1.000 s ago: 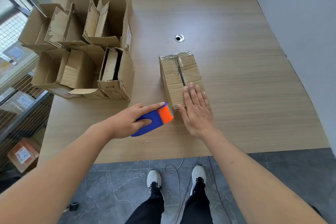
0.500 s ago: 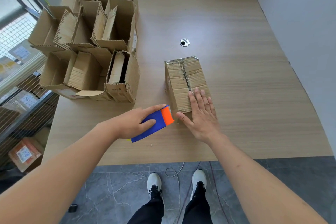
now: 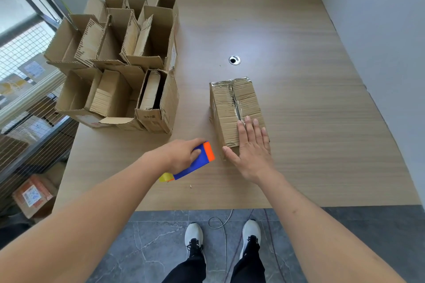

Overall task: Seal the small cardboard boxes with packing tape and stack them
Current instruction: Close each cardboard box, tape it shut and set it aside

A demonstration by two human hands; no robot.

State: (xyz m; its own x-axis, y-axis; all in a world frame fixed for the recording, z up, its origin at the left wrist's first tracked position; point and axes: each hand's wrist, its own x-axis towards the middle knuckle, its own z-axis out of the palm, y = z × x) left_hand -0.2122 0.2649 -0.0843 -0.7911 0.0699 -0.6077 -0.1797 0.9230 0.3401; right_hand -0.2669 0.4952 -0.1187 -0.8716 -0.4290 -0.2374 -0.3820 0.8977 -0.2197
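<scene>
Right hand (image 3: 251, 145): lying flat, fingers straight, on the near end of the closed box (image 3: 234, 110), probably pressing the flaps and tape down.
Left hand (image 3: 184, 156): gripping the blue and orange tape dispenser (image 3: 200, 161) just beside the box's near left corner.
Box: sitting mid-table, tape glinting along its top seam; seal looking nearly done.
Open boxes (image 3: 119, 64): waiting clustered at the far left, flaps up.
Surface: wooden table (image 3: 310, 122) with a cable grommet (image 3: 234, 60), grey tiled floor below.

No legible text; small dark print on open box (image 3: 158, 108) too blurred.
</scene>
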